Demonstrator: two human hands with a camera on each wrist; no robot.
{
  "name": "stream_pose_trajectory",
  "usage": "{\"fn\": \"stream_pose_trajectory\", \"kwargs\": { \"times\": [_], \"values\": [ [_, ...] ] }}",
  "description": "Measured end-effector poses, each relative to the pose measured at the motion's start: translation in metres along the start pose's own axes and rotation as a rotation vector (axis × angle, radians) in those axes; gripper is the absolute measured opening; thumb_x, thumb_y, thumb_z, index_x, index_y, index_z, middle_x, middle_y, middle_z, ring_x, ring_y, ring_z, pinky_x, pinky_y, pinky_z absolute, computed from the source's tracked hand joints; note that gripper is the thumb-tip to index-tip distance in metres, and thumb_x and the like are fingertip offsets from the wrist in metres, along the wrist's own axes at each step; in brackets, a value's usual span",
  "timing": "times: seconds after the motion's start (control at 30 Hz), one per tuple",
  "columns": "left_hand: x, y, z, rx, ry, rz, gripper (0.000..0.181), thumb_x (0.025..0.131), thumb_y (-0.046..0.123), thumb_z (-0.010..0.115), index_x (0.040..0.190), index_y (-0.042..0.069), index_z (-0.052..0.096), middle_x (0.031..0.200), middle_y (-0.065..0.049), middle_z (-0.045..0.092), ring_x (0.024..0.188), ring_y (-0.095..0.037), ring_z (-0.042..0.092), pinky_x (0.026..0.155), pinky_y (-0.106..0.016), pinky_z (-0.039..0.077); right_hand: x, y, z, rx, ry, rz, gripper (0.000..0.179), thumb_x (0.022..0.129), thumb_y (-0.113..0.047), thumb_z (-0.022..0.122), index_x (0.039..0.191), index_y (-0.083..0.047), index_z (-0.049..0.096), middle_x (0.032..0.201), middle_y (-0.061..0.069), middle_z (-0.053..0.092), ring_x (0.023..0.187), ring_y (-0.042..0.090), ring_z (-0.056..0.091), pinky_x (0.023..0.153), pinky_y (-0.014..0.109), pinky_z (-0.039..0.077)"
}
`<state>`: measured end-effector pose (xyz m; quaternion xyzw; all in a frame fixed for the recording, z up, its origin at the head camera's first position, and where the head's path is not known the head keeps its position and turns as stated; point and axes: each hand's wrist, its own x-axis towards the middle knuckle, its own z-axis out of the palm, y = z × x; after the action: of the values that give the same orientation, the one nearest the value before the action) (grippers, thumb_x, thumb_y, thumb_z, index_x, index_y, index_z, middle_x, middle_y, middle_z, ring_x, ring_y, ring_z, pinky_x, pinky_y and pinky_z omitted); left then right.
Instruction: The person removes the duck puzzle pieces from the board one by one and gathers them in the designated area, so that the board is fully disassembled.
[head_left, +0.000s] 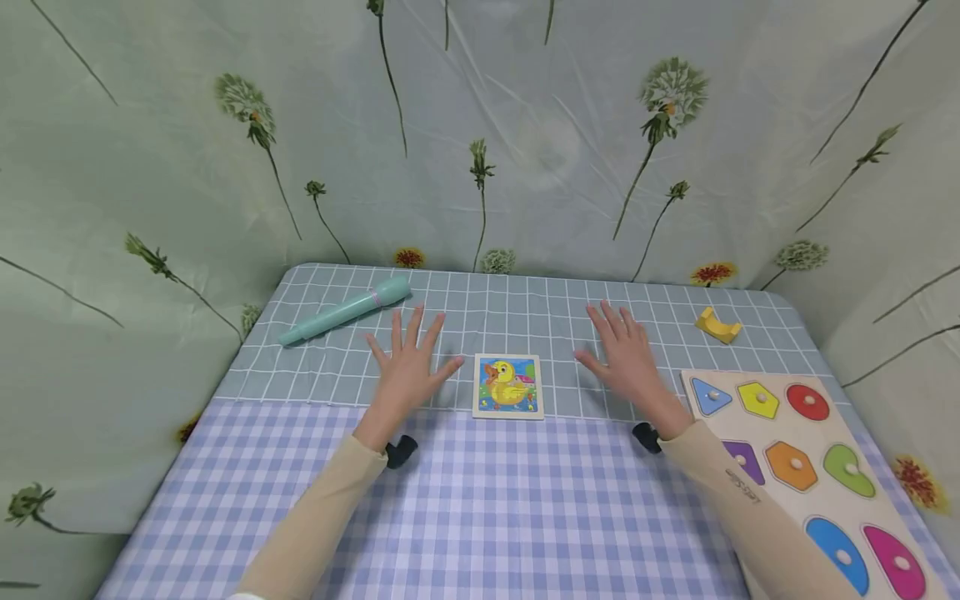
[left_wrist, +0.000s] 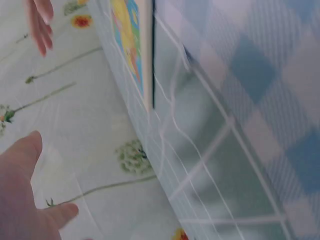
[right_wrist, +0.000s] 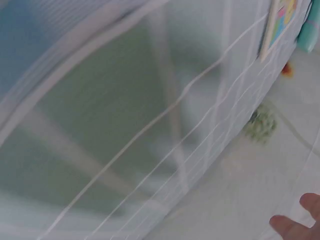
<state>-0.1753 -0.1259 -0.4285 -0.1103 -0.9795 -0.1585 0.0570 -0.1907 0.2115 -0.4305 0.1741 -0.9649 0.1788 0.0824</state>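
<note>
A small square duck puzzle (head_left: pixel 508 387) in a pale wooden frame lies between the two hands. To its left, my left hand (head_left: pixel 408 371) is held with spread, straight fingers, palm down, gripping nothing. On the other side my right hand (head_left: pixel 624 357) is likewise spread, with nothing in it. Both hands are apart from the puzzle. The left wrist view shows the edge of the duck puzzle (left_wrist: pixel 131 42), part of the left hand (left_wrist: pixel 22 175) and fingertips of the other hand. Only a few fingertips of the right hand (right_wrist: pixel 300 222) appear in the right wrist view.
A teal stick-like object (head_left: pixel 341 315) lies at the back left. A yellow curved block (head_left: pixel 717 325) sits at the back right. Along the right edge, partly under the right forearm, is a wooden shape board (head_left: pixel 757 433) with coloured knobbed pieces. A flowered curtain (head_left: pixel 555 150) hangs behind the table.
</note>
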Motion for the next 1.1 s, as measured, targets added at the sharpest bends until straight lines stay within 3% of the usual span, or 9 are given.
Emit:
{"fn": "stream_pose_trajectory", "kwargs": {
  "times": [0.27,0.4,0.53,0.8,1.1],
  "values": [
    [-0.013,0.014,0.009,-0.229,-0.085,0.215,0.066,0.095,0.041,0.058,0.149,0.01,0.035,0.154,-0.016,0.024,0.142,-0.038,0.013,0.104,-0.069,0.009,0.019,-0.038,0.016,0.28,-0.073,-0.153,0.073,0.091,-0.023,0.067,0.149,-0.003,0.029,0.15,0.02,0.03,0.138,0.039,0.024,0.11,0.054,0.018],
    [-0.018,0.017,0.017,-0.287,-0.149,0.289,0.06,0.096,0.034,0.059,0.144,0.004,0.041,0.148,-0.018,0.034,0.136,-0.037,0.029,0.105,-0.061,0.023,0.027,-0.055,0.026,0.39,-0.118,-0.214,0.066,0.091,-0.016,0.066,0.147,0.0,0.033,0.147,0.02,0.036,0.134,0.038,0.032,0.107,0.054,0.025],
    [-0.023,0.021,0.026,-0.316,-0.201,0.337,0.053,0.096,0.029,0.06,0.139,0.001,0.047,0.143,-0.018,0.042,0.131,-0.037,0.038,0.102,-0.056,0.033,0.034,-0.066,0.037,0.434,-0.171,-0.269,0.059,0.091,-0.01,0.066,0.142,0.003,0.039,0.141,0.021,0.044,0.124,0.039,0.045,0.1,0.053,0.037],
    [-0.03,0.025,0.038,-0.221,-0.258,0.393,0.052,0.096,0.03,0.06,0.138,0.001,0.05,0.143,-0.015,0.043,0.132,-0.033,0.038,0.101,-0.057,0.033,0.045,-0.08,0.056,0.465,-0.316,-0.262,0.044,0.09,-0.002,0.063,0.132,0.005,0.05,0.129,0.019,0.055,0.113,0.033,0.055,0.095,0.042,0.045],
    [-0.034,0.026,0.04,-0.149,-0.229,0.437,0.049,0.094,0.029,0.062,0.135,0.002,0.053,0.14,-0.015,0.045,0.13,-0.029,0.04,0.101,-0.057,0.032,0.05,-0.092,0.061,0.393,-0.357,-0.198,0.036,0.087,0.002,0.063,0.122,0.005,0.057,0.12,0.017,0.06,0.112,0.031,0.055,0.097,0.042,0.043]
  ]
}}
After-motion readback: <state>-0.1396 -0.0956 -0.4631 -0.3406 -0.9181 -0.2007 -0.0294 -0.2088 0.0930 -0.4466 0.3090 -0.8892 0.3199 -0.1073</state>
